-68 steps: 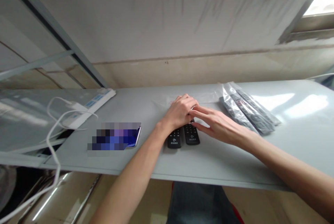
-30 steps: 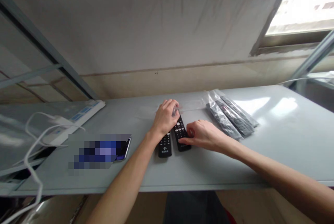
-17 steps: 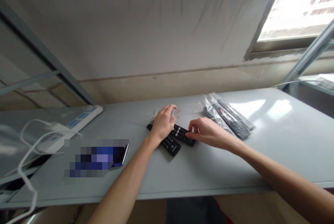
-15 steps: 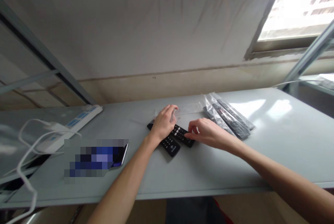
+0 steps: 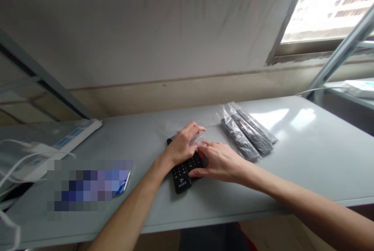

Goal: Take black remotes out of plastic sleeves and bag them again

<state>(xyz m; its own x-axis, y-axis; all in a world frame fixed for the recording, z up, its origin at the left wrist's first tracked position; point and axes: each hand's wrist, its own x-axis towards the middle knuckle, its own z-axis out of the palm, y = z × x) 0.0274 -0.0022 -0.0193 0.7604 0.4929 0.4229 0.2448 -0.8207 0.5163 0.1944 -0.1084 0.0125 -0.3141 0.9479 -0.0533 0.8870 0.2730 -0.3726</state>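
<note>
Two black remote controls lie side by side on the desk: the left remote control [image 5: 181, 177] and the right remote control [image 5: 194, 161], their number keys facing up. My left hand [image 5: 183, 145] rests over their upper ends, its fingers curled round the edge of a clear plastic bag [image 5: 197, 138]; the far part of the bag is hard to make out. My right hand [image 5: 217, 160] grips the right remote control from the side, thumb on its key face and fingers behind its edge. Parts of both remotes are hidden under my hands.
Several bagged remote controls [image 5: 248, 132] lie to the right on the grey desk [image 5: 306, 157]. A phone [image 5: 124, 182], partly blurred out, is at the left. Behind it are a white power strip [image 5: 78, 134] and white cables [image 5: 17, 157]. Metal posts [image 5: 336, 60] stand at the sides.
My right hand has moved left and closed in against the remotes. The two remotes now lie more nearly parallel and closer together. The whole view has shifted slightly.
</note>
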